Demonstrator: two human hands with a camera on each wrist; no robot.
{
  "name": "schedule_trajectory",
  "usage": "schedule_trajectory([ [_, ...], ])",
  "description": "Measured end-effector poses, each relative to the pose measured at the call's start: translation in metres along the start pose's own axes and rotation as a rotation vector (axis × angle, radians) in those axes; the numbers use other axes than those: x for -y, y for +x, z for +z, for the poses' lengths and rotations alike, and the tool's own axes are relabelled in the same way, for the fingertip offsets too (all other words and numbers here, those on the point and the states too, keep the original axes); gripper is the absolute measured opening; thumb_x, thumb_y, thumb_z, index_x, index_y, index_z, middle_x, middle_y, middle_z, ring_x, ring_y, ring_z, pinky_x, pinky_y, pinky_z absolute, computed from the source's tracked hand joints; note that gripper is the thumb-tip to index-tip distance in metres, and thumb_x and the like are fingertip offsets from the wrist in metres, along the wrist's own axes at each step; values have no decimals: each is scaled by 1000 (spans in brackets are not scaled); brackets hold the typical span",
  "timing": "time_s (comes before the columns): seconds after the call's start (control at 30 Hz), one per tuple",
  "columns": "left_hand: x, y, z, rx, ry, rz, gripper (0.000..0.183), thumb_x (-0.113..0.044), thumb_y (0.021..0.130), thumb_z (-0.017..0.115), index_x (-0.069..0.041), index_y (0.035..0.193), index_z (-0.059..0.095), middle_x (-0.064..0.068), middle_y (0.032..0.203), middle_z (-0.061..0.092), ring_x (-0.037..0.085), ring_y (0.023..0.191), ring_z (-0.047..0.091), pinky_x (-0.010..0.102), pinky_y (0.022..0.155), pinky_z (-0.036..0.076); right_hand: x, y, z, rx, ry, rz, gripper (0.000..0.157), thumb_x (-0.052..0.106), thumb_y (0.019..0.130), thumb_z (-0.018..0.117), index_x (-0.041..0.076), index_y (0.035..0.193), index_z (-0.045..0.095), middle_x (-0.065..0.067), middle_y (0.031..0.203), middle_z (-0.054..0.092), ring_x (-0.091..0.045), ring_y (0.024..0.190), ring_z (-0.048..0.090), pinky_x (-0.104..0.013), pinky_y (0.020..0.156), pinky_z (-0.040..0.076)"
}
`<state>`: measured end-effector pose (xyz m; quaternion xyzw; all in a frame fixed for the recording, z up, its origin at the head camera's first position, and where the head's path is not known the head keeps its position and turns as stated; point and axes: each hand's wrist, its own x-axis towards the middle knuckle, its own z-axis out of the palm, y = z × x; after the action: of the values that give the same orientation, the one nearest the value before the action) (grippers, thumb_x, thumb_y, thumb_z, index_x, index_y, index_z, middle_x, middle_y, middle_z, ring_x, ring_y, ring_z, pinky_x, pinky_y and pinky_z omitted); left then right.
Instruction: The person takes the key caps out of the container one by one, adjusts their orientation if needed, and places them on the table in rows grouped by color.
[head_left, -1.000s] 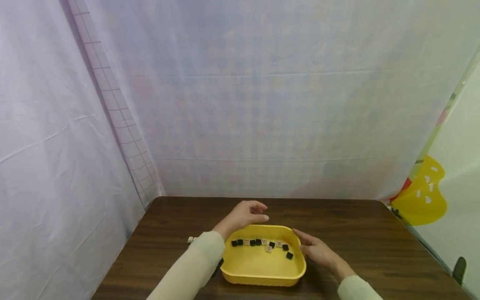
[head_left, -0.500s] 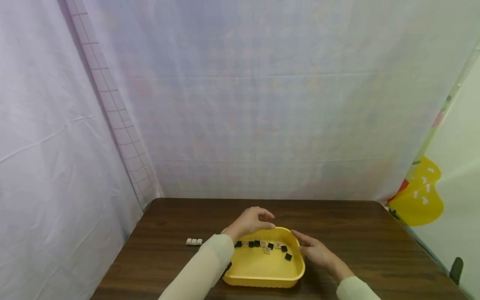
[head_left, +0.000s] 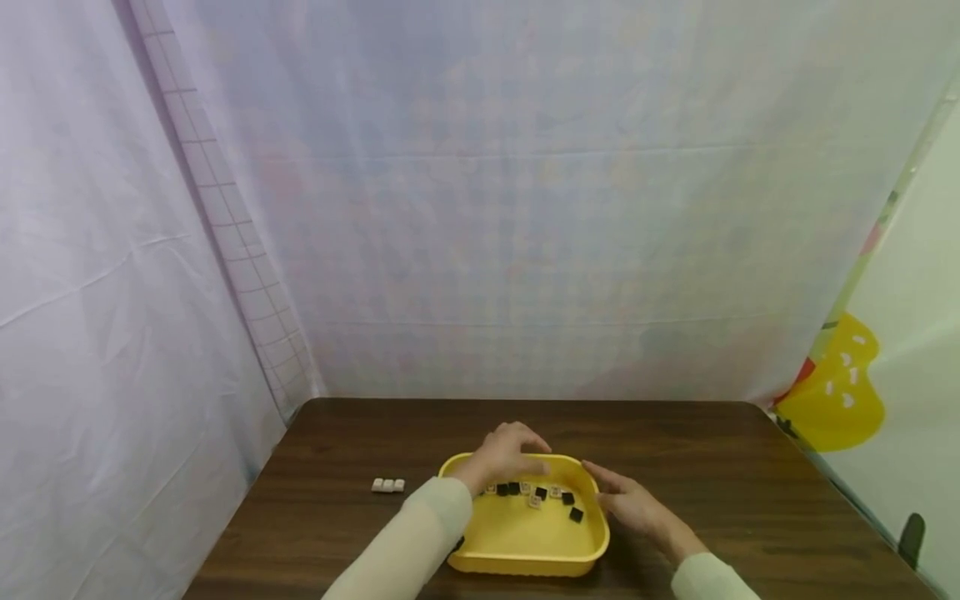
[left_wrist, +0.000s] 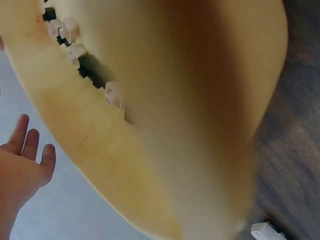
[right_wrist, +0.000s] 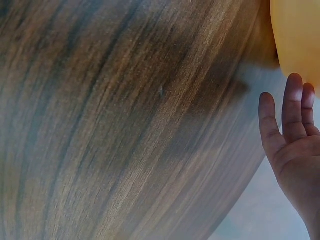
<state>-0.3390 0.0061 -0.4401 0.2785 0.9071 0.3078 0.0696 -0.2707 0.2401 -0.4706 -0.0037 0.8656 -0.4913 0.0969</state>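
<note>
A yellow plastic tray (head_left: 525, 560) sits on the table with black and white keycaps strewn along its far side, a white keycap (head_left: 535, 502) and a black keycap (head_left: 576, 515) among them. My left hand (head_left: 506, 457) hovers over the tray's far left part, thumb and fingers apart and holding nothing. Its forearm hides the tray's left end. In the left wrist view, the loosely bent fingers of the left hand (left_wrist: 25, 165) show beyond the tray wall. My right hand (head_left: 637, 507) rests its fingers against the tray's right side; in the right wrist view, the right hand's (right_wrist: 295, 135) fingers look straight.
Three white keycaps (head_left: 387, 485) stand in a row on the dark wooden table (head_left: 315, 517), left of the tray. Something black (head_left: 458, 543) peeks out between the left sleeve and the tray. Pale curtains (head_left: 480, 250) hang behind the table.
My left hand has moved slightly right and lower over the tray, its forearm uncovering the row of white keycaps on the table. The right hand stays at the tray's side.
</note>
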Motion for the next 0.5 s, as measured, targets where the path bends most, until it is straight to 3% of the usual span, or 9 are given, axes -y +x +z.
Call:
schedule_trajectory([
  [0.2, -4, -4, 3, 25, 65, -4, 32, -39, 91, 72, -25, 120, 72, -2, 136, 55, 25, 134, 41, 51, 113, 26, -2, -1, 2, 11, 35, -1, 59, 13, 94, 62, 5, 149, 43, -29, 148, 41, -49, 134, 38, -63, 102, 36],
  [0.5, -1, -21, 8, -32, 25, -18, 29, -36, 91, 73, -21, 116, 73, 5, 136, 53, 30, 131, 42, 53, 111, 27, -1, -1, 0, 25, 32, -31, 60, 9, 93, 59, 4, 150, 41, -29, 149, 39, -50, 136, 34, -66, 104, 30],
])
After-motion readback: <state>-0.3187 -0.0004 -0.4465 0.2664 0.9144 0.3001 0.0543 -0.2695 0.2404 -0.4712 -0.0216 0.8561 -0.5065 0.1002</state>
